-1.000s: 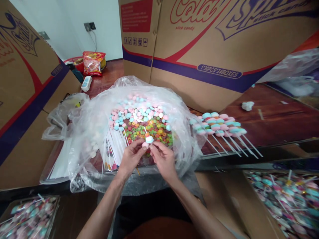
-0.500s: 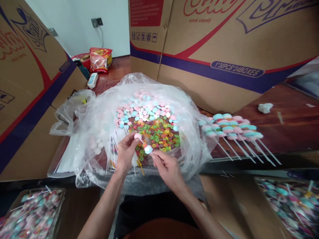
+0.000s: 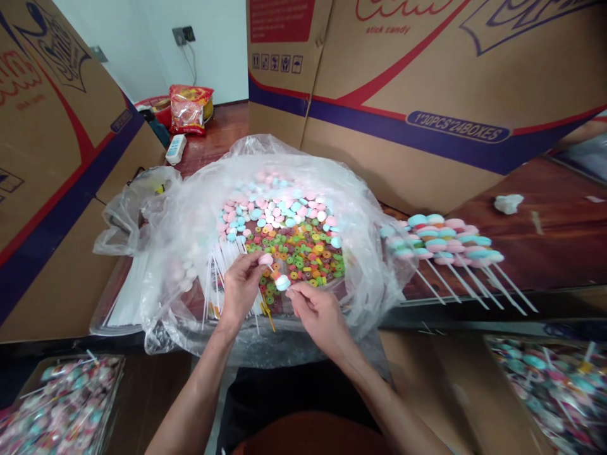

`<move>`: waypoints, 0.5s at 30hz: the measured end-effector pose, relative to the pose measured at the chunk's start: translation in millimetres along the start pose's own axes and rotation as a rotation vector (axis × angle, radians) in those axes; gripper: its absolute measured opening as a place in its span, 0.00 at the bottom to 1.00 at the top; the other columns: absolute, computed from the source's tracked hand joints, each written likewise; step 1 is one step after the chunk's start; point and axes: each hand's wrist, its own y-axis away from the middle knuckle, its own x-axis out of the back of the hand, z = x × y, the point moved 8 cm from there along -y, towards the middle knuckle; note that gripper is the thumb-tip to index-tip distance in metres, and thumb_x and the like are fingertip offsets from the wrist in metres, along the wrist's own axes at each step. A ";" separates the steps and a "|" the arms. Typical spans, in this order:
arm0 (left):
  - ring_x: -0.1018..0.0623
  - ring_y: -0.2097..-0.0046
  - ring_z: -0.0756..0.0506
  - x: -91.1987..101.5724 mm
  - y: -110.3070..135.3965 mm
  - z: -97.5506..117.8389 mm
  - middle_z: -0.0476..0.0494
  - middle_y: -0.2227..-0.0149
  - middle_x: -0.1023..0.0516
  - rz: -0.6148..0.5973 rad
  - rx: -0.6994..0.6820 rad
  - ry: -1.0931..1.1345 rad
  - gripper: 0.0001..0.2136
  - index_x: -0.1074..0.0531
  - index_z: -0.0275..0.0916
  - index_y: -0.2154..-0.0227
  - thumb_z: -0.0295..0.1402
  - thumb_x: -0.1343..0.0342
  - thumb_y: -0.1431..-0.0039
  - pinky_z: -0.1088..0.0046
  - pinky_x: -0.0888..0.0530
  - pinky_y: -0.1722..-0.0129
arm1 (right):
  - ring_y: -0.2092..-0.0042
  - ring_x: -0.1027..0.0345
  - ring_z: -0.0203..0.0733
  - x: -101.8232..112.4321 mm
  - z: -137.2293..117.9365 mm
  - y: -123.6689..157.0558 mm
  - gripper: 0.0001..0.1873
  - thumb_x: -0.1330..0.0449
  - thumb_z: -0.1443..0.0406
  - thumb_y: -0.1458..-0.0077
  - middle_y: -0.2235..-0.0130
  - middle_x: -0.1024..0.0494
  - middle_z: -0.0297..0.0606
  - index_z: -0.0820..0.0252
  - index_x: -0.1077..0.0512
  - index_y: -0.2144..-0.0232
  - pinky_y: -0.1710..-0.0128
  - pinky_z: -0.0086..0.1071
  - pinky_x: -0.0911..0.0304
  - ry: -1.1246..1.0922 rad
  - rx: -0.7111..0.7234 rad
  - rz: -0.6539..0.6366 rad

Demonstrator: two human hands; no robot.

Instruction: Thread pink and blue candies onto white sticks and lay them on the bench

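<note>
My left hand (image 3: 243, 278) pinches a pink candy (image 3: 266, 260) at the upper end of a thin stick. Lower on that stick sit a small orange ring candy (image 3: 275, 275) and a blue-and-white candy (image 3: 282, 283). The fingers of my right hand (image 3: 313, 309) are closed on the stick just below the blue-and-white piece. Behind and under my hands lie loose ring candies (image 3: 308, 253) in green, orange and red, with pastel pink, blue and white candies (image 3: 275, 212) beyond them. White sticks (image 3: 215, 272) lie close to my left hand, some partly hidden by it.
A clear plastic bag (image 3: 365, 253) surrounds the loose candies. Finished candy sticks (image 3: 441, 243) are stacked at the right. Tall cardboard boxes (image 3: 379, 145) wall the back and left. Boxes of wrapped candies (image 3: 71, 404) stand low on both sides. A red packet (image 3: 190, 109) sits at the back left.
The pink candy has shifted slightly right and appears a little closer to the blue-and-white one along the stick. Both hands keep their grip; the view has moved slightly.
</note>
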 end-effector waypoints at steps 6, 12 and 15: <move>0.22 0.60 0.47 -7.3 5.8 10.1 0.44 0.61 0.21 0.019 -0.097 -0.161 0.10 0.20 0.41 0.58 0.28 0.43 0.40 0.73 0.26 0.60 | 0.78 0.43 0.34 -7.8 0.6 0.8 0.15 0.48 0.59 0.39 0.81 0.38 0.29 0.57 0.34 0.76 0.77 0.27 0.48 -0.063 -0.070 0.048; 0.21 0.56 0.45 -11.5 8.8 -1.6 0.42 0.58 0.20 -0.031 -0.029 -0.129 0.12 0.20 0.41 0.56 0.28 0.44 0.39 0.70 0.25 0.56 | 0.79 0.44 0.34 -15.9 4.7 0.8 0.13 0.47 0.59 0.40 0.81 0.38 0.28 0.57 0.35 0.76 0.78 0.27 0.48 -0.160 -0.112 0.073; 0.21 0.54 0.44 -13.3 7.0 -5.5 0.42 0.56 0.19 -0.073 0.012 -0.068 0.11 0.21 0.41 0.55 0.31 0.44 0.38 0.68 0.25 0.52 | 0.79 0.44 0.34 -16.2 6.6 -0.5 0.13 0.47 0.58 0.41 0.81 0.38 0.28 0.57 0.35 0.75 0.78 0.27 0.47 -0.177 -0.112 0.083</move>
